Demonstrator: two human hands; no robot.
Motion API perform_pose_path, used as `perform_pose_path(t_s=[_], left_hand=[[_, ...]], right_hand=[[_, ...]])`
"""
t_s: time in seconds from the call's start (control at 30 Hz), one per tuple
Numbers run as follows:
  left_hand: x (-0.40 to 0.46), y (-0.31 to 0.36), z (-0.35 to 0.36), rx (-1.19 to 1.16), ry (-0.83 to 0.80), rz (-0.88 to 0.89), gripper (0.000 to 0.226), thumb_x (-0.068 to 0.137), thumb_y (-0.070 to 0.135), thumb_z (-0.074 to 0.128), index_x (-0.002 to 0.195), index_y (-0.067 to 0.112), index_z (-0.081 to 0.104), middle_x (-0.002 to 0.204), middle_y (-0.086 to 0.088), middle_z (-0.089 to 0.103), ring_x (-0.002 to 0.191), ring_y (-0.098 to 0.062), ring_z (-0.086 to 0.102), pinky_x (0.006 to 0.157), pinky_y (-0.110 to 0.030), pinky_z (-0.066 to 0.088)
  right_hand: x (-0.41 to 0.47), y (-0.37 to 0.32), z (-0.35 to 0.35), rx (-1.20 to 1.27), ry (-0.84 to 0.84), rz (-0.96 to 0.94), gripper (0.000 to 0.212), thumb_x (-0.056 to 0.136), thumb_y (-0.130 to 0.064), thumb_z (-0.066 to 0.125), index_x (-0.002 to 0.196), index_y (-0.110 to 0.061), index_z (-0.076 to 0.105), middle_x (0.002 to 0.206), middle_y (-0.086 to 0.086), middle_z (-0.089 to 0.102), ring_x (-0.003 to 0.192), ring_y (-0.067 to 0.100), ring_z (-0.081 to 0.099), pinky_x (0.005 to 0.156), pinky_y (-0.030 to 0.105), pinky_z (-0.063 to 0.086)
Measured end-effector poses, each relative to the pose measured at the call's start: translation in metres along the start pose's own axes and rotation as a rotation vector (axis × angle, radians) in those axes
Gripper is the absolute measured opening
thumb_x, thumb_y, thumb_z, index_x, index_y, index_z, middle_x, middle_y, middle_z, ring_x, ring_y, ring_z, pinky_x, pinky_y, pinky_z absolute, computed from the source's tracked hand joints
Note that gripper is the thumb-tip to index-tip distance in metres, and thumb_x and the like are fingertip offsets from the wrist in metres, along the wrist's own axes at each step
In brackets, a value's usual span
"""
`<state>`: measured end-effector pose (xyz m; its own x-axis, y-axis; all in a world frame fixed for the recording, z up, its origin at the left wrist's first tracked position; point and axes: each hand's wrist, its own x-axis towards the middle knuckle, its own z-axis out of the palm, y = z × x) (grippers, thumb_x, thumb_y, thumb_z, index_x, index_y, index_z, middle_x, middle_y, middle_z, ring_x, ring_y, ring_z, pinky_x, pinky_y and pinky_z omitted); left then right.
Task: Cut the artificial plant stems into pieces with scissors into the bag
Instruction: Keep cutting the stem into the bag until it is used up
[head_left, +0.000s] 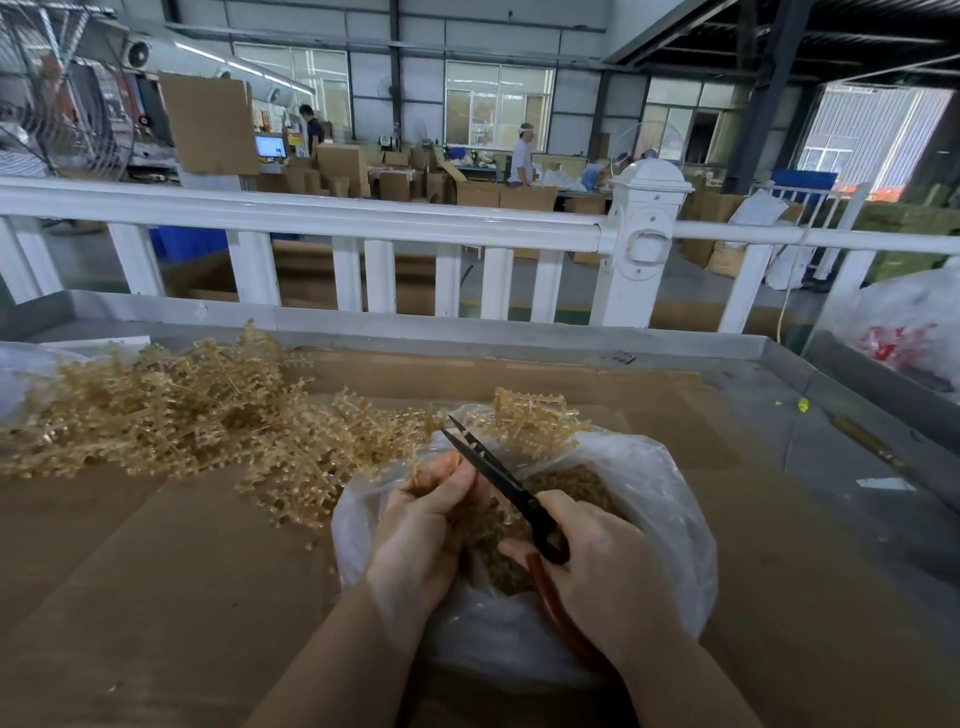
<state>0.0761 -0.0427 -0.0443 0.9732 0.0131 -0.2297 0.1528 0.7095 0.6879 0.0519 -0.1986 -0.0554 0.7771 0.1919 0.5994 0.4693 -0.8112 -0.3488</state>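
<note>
The bag (524, 525) already holds a heap of cut pieces, but a large pile of stems (156, 410) beside the bag looks uncut. Over the bag's mouth, the left hand (421, 525) pinches a short stem, and the right hand (597, 571) grips the scissors (498, 478), blades slightly parted just beside that stem.

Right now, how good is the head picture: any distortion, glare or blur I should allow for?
Head view: wide-angle bend bows the white railing and the table edges; bright windows at the back wash out; distant workers are soft; the hands, scissors and bag are sharp and evenly lit, with only faint sheen on the plastic; the stems on the left read clearly.
</note>
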Motion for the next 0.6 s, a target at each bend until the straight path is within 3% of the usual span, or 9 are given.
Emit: perform_pose_path(t_s=[0.07,0.2,0.3,0.47,0.6], left_hand=[[-0.001,0.001,0.001,0.024,0.009,0.000,0.030,0.063,0.005,0.067,0.093,-0.003,0.066,0.087,-0.017,0.071,0.079,-0.026,0.069,0.074,-0.036,0.057],[-0.004,-0.002,0.006,0.130,0.017,0.044,0.016,0.068,0.001,0.066,0.084,-0.002,0.066,0.077,-0.016,0.072,0.070,-0.026,0.071,0.062,-0.034,0.057],[-0.005,-0.004,0.007,0.171,0.057,0.072,0.007,0.080,-0.005,0.061,0.085,-0.004,0.065,0.080,-0.019,0.072,0.077,-0.031,0.070,0.071,-0.040,0.055],[-0.007,-0.003,0.009,0.179,0.062,0.088,0.007,0.082,-0.007,0.060,0.087,-0.007,0.065,0.084,-0.022,0.071,0.083,-0.036,0.068,0.077,-0.044,0.055],[-0.009,-0.002,0.011,0.173,0.079,0.065,0.025,0.074,-0.002,0.066,0.097,-0.011,0.062,0.092,-0.026,0.070,0.087,-0.038,0.067,0.081,-0.047,0.055]], right_hand=[[0.000,0.000,0.001,-0.004,0.009,-0.007,0.025,0.077,-0.045,0.073,0.088,-0.026,0.063,0.069,-0.013,0.060,0.063,0.003,0.056,0.058,0.014,0.040],[0.000,-0.002,0.001,0.010,-0.020,0.008,0.041,0.081,-0.059,0.048,0.096,-0.024,0.062,0.079,-0.011,0.061,0.074,0.009,0.056,0.068,0.019,0.043],[0.000,-0.003,0.003,-0.007,-0.044,0.005,0.046,0.081,-0.061,0.042,0.101,-0.024,0.061,0.084,-0.009,0.061,0.079,0.010,0.055,0.073,0.021,0.044],[0.001,-0.001,0.003,0.001,-0.067,0.006,0.042,0.082,-0.060,0.052,0.101,-0.024,0.060,0.082,-0.009,0.060,0.077,0.009,0.055,0.070,0.019,0.042],[0.003,0.000,0.003,0.001,-0.057,-0.001,0.034,0.080,-0.051,0.066,0.096,-0.021,0.063,0.075,-0.009,0.061,0.068,0.010,0.057,0.063,0.020,0.043]])
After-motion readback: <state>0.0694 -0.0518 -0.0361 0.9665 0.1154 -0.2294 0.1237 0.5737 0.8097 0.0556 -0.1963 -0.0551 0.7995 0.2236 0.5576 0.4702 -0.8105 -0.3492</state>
